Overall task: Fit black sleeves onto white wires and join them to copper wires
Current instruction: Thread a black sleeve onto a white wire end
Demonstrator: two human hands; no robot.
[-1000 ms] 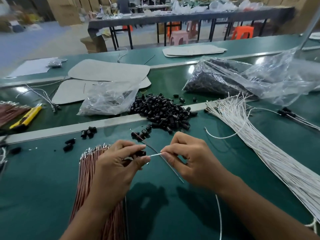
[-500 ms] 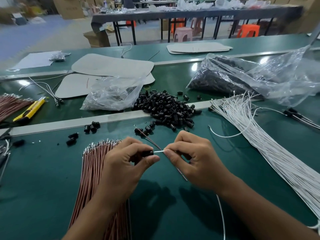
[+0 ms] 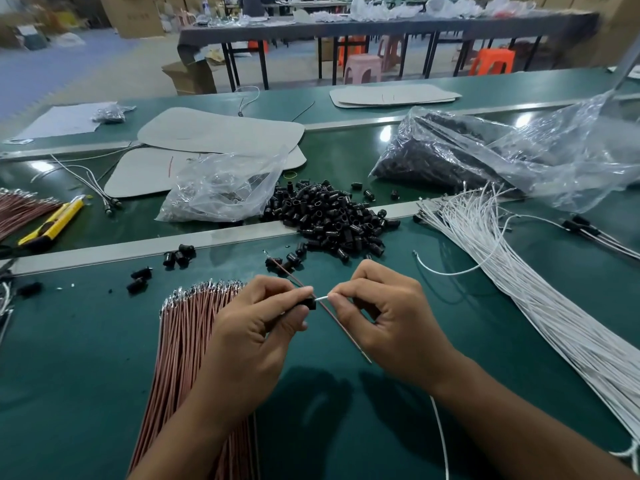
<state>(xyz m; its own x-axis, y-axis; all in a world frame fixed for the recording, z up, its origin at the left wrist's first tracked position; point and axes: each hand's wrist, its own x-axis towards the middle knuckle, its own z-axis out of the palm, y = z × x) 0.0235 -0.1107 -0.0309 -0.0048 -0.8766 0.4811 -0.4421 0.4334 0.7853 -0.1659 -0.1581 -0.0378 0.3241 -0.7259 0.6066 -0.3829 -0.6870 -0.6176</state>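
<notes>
My left hand (image 3: 258,327) pinches a black sleeve (image 3: 309,303) between thumb and fingers. My right hand (image 3: 384,317) pinches the tip of a white wire (image 3: 321,298), whose end touches the sleeve's opening; the wire's tail (image 3: 440,434) trails under my right wrist. A single copper wire (image 3: 332,315) runs slanted between both hands. A bundle of copper wires (image 3: 183,344) lies under my left forearm. A loose pile of black sleeves (image 3: 329,216) sits just beyond my hands. A bundle of white wires (image 3: 540,299) fans along the right.
A clear bag (image 3: 221,192) lies left of the sleeve pile, and a large bag of black parts (image 3: 485,157) at the back right. A yellow utility knife (image 3: 52,223) and more copper wires (image 3: 20,209) lie far left. Grey sheets (image 3: 221,133) lie behind. A metal strip (image 3: 138,247) crosses the table.
The white wire's tip has moved closer to the sleeve in my left hand and now meets its opening. Both hands stay in much the same place.
</notes>
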